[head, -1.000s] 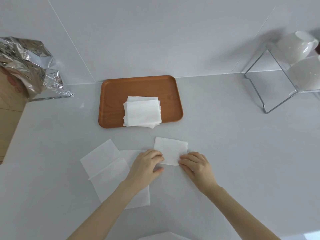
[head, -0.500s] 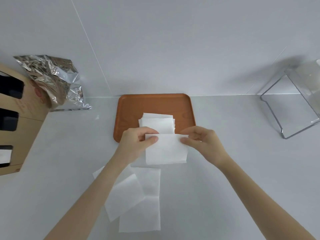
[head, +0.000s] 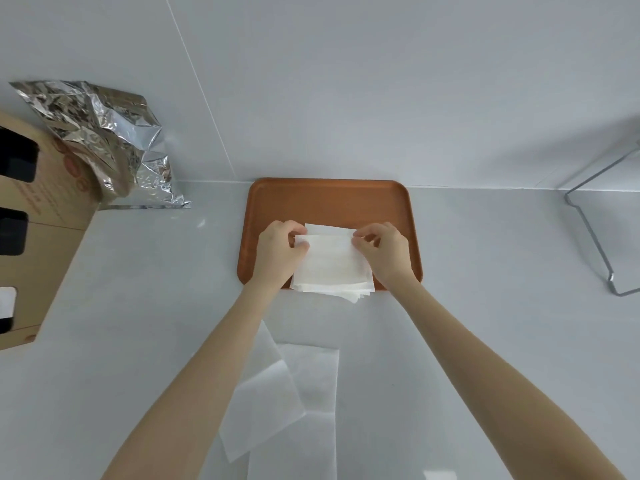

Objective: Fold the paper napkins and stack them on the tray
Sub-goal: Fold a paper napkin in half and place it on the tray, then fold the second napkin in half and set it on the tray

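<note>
Napkin (head: 330,259), folded and white, is held flat over the stack of folded napkins (head: 337,289) on the near half of the orange-brown tray (head: 329,202), and whether it already rests on the stack cannot be told. The stack's lower edges are fanned unevenly and hang slightly past the tray's near rim. The tray is set on the pale counter (head: 485,271), its far edge close to the white wall. On the counter nearer the person, two unfolded napkins (head: 304,393) are laid overlapping, one turned at an angle across the other and partly hidden by the left forearm. To the left, a crumpled silver foil bag (head: 104,140) is propped against a brown cardboard box (head: 38,244); at the far right edge, part of a wire rack (head: 602,244) is seen. Nothing is placed between the hands and the tray. The left hand (head: 278,252) is closed on the folded napkin's far left corner, thumb pressed against curled fingers. The right hand (head: 384,252) is pinched on the far right corner in the same way. Both arms are stretched forward and bare, wrists over the tray's near rim.
</note>
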Demonstrator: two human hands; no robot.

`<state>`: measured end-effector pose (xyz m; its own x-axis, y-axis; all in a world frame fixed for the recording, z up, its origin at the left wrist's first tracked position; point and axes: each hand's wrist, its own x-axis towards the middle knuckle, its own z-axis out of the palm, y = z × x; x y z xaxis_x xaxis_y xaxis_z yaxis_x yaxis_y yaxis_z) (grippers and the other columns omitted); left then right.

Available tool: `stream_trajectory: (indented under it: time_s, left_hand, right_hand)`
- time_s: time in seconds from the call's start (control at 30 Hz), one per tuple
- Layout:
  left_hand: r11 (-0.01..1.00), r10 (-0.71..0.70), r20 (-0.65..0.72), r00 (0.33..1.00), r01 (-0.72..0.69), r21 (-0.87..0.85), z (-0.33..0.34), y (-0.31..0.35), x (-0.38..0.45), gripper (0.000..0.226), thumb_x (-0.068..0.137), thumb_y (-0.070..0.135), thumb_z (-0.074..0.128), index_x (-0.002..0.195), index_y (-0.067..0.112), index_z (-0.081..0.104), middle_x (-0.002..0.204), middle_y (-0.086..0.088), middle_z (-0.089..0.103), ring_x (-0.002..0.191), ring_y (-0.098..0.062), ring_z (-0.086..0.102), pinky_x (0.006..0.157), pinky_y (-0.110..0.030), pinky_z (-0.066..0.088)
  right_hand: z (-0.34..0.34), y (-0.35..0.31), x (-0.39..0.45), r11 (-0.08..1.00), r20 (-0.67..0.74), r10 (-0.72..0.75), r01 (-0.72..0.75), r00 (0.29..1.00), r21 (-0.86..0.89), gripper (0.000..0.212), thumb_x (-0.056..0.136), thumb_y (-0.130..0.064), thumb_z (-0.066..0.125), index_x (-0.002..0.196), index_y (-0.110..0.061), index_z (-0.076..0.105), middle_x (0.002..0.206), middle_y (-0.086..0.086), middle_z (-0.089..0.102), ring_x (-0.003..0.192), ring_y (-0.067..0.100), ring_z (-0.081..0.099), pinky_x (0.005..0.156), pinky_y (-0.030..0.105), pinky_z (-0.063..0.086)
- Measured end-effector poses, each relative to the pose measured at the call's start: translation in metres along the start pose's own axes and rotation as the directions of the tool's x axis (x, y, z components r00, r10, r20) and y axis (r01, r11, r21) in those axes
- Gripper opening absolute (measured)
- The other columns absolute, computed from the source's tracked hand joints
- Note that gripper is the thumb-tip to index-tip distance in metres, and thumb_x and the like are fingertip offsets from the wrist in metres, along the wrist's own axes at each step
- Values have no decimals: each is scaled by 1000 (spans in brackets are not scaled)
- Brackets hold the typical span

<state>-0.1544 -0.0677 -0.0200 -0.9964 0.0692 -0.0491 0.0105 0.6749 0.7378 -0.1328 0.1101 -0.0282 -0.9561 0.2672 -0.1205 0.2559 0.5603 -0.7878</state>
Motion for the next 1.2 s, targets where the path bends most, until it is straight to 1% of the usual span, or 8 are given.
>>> stream_trajectory:
  time_s: [0.17,0.27,0.37,0.47,0.6,0.87,1.1,1.2]
  left_hand:
    - [999,40,-48,998,-41,-23,-21,-5,-18,22,76,6,66,96,11,61,98,-12,63,81,-17,55,75,-21,40]
    - [995,33,-94,995,-42,-87,-47,-9,-44,18,75,4,67,90,14,65,90,-3,65,76,-10,56,65,-4,37]
    - [991,-31,-110,993,17,-130,-67,-21,-80,17,74,5,68,86,18,67,85,5,65,78,0,57,62,2,37]
    - [994,-108,-88,990,104,-43,-71,-44,-114,17,74,6,67,89,16,66,90,-1,67,80,-13,58,64,-6,38]
    - [962,-237,-90,967,246,119,-72,-79,-135,20,74,3,66,94,7,64,98,-17,65,87,-29,59,79,-32,43]
    - [913,-277,-49,960,279,299,-70,-101,-140,8,75,6,64,83,6,62,93,-20,56,94,-36,52,80,-44,46]
    - [982,-161,-26,987,163,91,-85,-75,-136,11,76,5,63,71,15,60,74,-4,65,76,-21,62,71,-28,47]
    - [999,-40,-60,997,39,-25,-98,-35,-129,16,77,5,63,74,21,59,68,11,61,65,4,57,59,-3,38]
  right_hand:
    - [-1,-12,-15,968,-89,-183,164,979,-189,24,82,-15,62,105,-15,57,111,7,55,89,21,55,60,32,44]
    - [-3,-33,-36,910,-69,-386,368,920,-191,16,82,-12,62,98,-15,61,101,5,61,78,18,55,56,28,41]
    - [9,-52,-63,871,135,-471,484,872,-89,8,84,-12,60,90,-14,65,86,3,66,65,13,52,59,32,48]
    - [36,-59,-87,855,354,-470,517,808,-44,10,85,-10,58,89,-11,66,86,8,69,67,20,56,65,37,50]
    - [75,-57,-99,846,486,-375,506,790,-170,19,89,-15,53,105,-10,62,102,12,64,86,32,59,72,39,48]
    - [111,-46,-99,812,513,-244,463,823,-356,22,91,-14,47,110,-10,57,110,13,55,97,34,56,69,36,41]
    - [74,-55,-100,937,376,-252,322,892,-133,7,79,-8,57,80,-6,63,91,12,64,72,23,58,65,33,46]
    - [23,-68,-100,965,306,-254,263,918,12,13,77,-6,58,69,-17,59,75,-1,64,52,0,53,53,9,41]
